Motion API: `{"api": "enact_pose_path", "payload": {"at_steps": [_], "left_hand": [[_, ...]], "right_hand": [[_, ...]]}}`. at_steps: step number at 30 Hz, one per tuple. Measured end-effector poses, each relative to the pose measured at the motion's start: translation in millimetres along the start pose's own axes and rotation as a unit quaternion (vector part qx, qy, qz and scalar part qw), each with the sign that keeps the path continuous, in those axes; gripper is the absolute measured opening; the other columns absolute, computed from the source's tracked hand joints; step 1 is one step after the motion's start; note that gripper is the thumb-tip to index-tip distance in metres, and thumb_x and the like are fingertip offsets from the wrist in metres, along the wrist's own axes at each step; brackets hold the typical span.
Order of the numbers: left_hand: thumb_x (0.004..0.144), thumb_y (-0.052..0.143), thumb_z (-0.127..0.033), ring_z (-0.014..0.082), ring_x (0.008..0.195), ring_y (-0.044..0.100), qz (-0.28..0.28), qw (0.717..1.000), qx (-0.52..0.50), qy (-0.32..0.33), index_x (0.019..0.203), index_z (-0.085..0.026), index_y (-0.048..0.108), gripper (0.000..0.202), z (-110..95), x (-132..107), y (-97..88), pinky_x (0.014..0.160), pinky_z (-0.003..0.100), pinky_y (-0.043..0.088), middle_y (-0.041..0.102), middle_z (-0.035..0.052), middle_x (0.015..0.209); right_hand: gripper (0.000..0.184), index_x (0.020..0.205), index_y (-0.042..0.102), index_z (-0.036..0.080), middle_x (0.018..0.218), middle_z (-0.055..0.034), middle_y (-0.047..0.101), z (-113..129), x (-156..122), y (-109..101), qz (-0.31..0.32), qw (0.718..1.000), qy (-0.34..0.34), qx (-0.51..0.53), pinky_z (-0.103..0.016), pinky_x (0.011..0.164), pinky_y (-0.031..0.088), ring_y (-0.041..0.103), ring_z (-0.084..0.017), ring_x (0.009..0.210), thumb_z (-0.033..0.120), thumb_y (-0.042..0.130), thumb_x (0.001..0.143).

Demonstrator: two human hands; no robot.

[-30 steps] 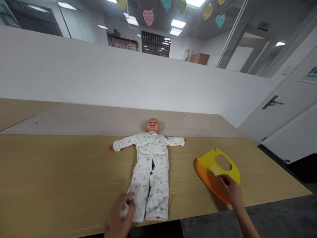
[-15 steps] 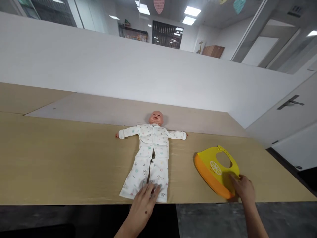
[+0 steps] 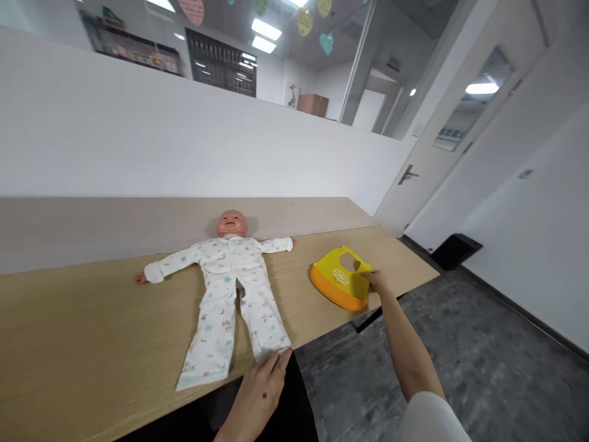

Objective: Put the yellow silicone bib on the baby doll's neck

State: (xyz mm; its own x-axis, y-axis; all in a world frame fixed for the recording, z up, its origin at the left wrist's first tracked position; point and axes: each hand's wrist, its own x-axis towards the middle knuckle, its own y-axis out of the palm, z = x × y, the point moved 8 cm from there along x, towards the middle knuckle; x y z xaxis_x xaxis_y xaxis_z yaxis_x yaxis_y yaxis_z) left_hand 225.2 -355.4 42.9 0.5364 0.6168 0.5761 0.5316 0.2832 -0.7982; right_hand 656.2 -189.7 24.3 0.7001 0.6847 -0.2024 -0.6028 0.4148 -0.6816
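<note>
A baby doll [image 3: 232,222] lies face up on the table, arms spread, in a white printed jacket [image 3: 230,255] and matching trousers [image 3: 216,334]. At the table's front edge, my left hand [image 3: 261,387] rests with its fingers stretched out at the hem of one trouser leg. To the right of the doll is a yellow baby bib [image 3: 356,285] with an orange pocket and a white citrus-slice print. My right hand [image 3: 378,281] pinches the bib's right edge, thumb on top and the other fingers mostly hidden behind it. The bib lies on or very near the table.
The wooden table [image 3: 115,344] runs along a white wall [image 3: 184,141] with a window above it. On the right are a door [image 3: 414,166], a grey floor [image 3: 350,380] and a black object [image 3: 456,250] by the wall.
My view has swung to the right, so the doll and bib appear farther left. My right hand stays at the bib's edge, and my left hand stays by the trouser hem.
</note>
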Motion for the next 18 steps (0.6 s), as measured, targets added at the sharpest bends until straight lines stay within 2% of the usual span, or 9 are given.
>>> {"api": "enact_pose_path", "payload": {"at_steps": [2,4,8,11,13,16,18], "left_hand": [[0.089,0.043,-0.012,0.018,0.086,0.069,0.009,0.997,-0.083,0.0,0.126,-0.017,0.056,0.038,-6,0,-7.3,0.077,0.027,0.057,0.07,0.0073,0.098],[0.09,0.045,-0.014,0.0152,0.075,0.068,0.019,0.985,-0.169,-0.033,0.121,-0.019,0.059,0.034,-5,0,-14.6,0.071,0.023,0.057,0.07,0.005,0.087],[0.09,0.05,-0.022,0.0116,0.061,0.062,0.024,0.939,-0.315,-0.134,0.108,-0.02,0.066,0.024,18,1,-25.7,0.063,0.019,0.053,0.066,0.0014,0.073],[0.088,0.054,-0.033,0.0135,0.061,0.061,0.011,0.907,-0.365,-0.209,0.097,-0.02,0.07,0.022,47,4,-33.1,0.061,0.022,0.052,0.066,0.0017,0.071],[0.087,0.055,-0.037,0.0149,0.063,0.061,-0.01,0.891,-0.376,-0.255,0.095,-0.019,0.07,0.026,70,7,-39.3,0.062,0.023,0.05,0.066,0.002,0.069],[0.085,0.055,-0.042,0.0164,0.065,0.059,-0.08,0.879,-0.344,-0.321,0.09,-0.018,0.069,0.028,112,10,-57.2,0.066,0.026,0.048,0.065,0.0027,0.069],[0.082,0.058,-0.044,0.0184,0.071,0.06,-0.137,0.865,-0.32,-0.361,0.087,-0.018,0.068,0.029,138,10,-73.3,0.07,0.027,0.048,0.068,0.0046,0.077]], "right_hand": [[0.017,0.085,0.059,0.01,0.072,0.001,0.06,12,-11,7,0.019,0.996,0.002,0.083,-0.022,0.062,0.049,0.056,-0.007,0.062,0.026,0.06,0.087],[0.011,0.091,0.058,0.011,0.079,-0.0006,0.063,33,-24,12,0.038,0.984,-0.028,0.175,-0.022,0.065,0.05,0.059,-0.008,0.067,0.02,0.058,0.086],[0.019,0.09,0.06,0.013,0.086,-0.0049,0.068,92,-62,12,0.124,0.939,-0.102,0.305,-0.024,0.07,0.05,0.063,-0.014,0.075,0.019,0.061,0.071],[0.03,0.09,0.064,0.013,0.089,-0.0068,0.07,143,-105,3,0.202,0.905,-0.155,0.34,-0.026,0.07,0.05,0.064,-0.016,0.076,0.024,0.068,0.062],[0.037,0.095,0.065,0.013,0.091,-0.0074,0.07,181,-142,-2,0.265,0.878,-0.215,0.337,-0.026,0.066,0.049,0.063,-0.015,0.072,0.026,0.072,0.06],[0.044,0.105,0.064,0.014,0.091,-0.0071,0.071,227,-196,-5,0.317,0.844,-0.297,0.315,-0.025,0.064,0.049,0.063,-0.015,0.07,0.024,0.071,0.063],[0.05,0.115,0.061,0.014,0.09,-0.0078,0.071,250,-227,-1,0.353,0.823,-0.321,0.308,-0.027,0.07,0.051,0.066,-0.018,0.078,0.024,0.069,0.066]]}}
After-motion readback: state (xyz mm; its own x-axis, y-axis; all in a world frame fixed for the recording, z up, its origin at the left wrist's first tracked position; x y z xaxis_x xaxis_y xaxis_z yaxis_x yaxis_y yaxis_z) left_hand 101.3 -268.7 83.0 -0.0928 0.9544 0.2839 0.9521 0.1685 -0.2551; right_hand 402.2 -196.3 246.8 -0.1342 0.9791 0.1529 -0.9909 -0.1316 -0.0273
